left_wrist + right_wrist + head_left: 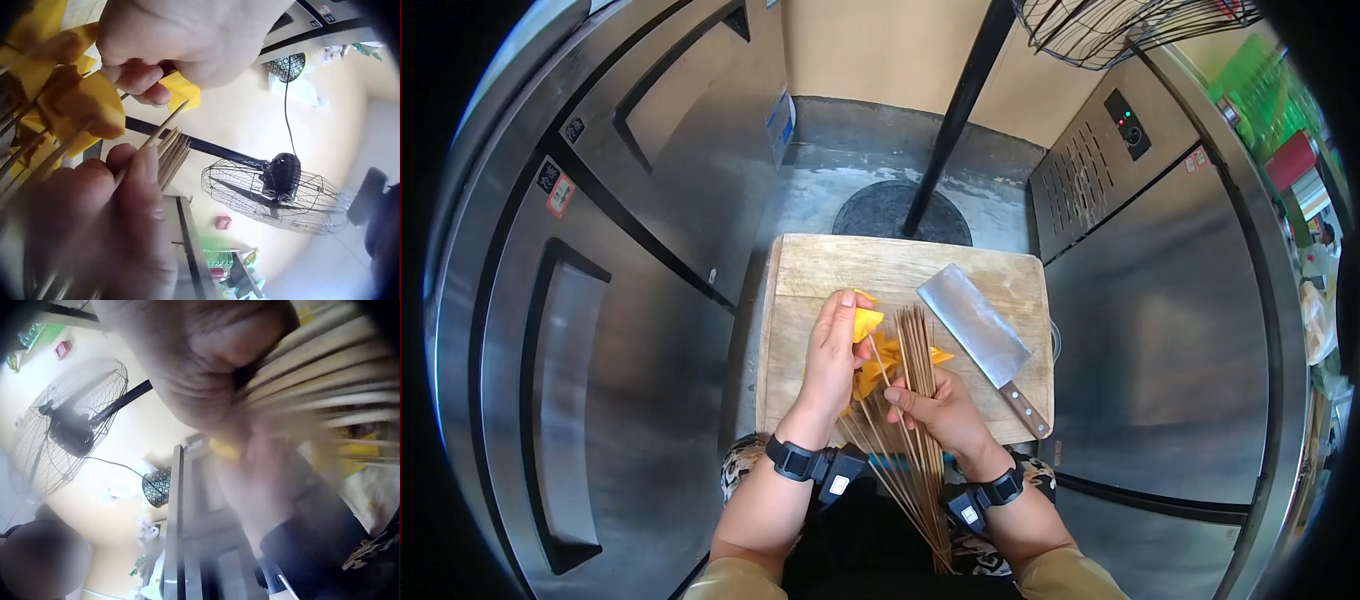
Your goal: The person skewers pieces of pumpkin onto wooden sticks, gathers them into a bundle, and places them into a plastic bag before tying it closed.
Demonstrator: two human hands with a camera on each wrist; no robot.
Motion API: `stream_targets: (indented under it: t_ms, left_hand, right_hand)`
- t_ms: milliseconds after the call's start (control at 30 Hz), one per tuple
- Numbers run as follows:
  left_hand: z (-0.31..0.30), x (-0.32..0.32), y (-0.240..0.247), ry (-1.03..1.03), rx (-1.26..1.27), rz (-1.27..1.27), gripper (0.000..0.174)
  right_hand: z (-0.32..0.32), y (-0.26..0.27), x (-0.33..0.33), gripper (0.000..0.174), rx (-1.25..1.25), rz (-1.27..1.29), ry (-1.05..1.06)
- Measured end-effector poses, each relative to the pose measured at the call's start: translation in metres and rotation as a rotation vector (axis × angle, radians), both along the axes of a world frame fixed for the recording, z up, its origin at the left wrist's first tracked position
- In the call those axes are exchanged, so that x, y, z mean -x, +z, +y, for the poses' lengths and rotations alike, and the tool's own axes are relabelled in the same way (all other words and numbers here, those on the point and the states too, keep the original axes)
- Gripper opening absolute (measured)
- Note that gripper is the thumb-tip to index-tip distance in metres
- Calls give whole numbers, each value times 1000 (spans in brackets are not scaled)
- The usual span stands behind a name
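In the head view my left hand [833,345] pinches a yellow chunk [867,323], which looks like pumpkin or similar produce. My right hand [948,412] grips a bundle of bamboo skewers [916,345]. Between its thumb and fingers, one skewer [880,360] stands apart from the bundle, its upper end close below the chunk. The left wrist view shows that pointed tip [181,106] beside the held yellow chunk [181,90]. Under the hands, skewers bearing yellow pieces [868,380] lie over the wooden cutting board [820,265], partly hidden by both hands.
A cleaver [975,325] lies on the board's right side, its handle toward the near right corner. Steel cabinets [640,330] flank the board on both sides. Beyond it a fan's black pole [960,110] rises from a round base [870,212].
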State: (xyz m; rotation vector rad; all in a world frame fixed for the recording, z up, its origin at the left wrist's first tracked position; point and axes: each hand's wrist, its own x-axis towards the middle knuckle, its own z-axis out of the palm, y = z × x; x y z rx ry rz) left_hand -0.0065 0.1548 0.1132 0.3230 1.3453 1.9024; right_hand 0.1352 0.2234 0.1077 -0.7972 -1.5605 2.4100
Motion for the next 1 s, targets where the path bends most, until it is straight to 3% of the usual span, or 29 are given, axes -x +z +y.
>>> stream_targets:
  t_ms: [467,667,767,1000]
  left_hand:
    - [-5,10,0,104,-128,-63,25]
    - [-10,19,-14,98,-256,-272,25]
    - [-10,15,3,63,-271,-337,22]
    - [-7,2,2,34,-108,-183,23]
  right_hand:
    - [1,-1,0,10,22,-27,3]
    - [1,1,0,9,12,-28,19]
    - [1,1,0,9,6,-29,36]
    - [1,0,-1,12,38,19,83]
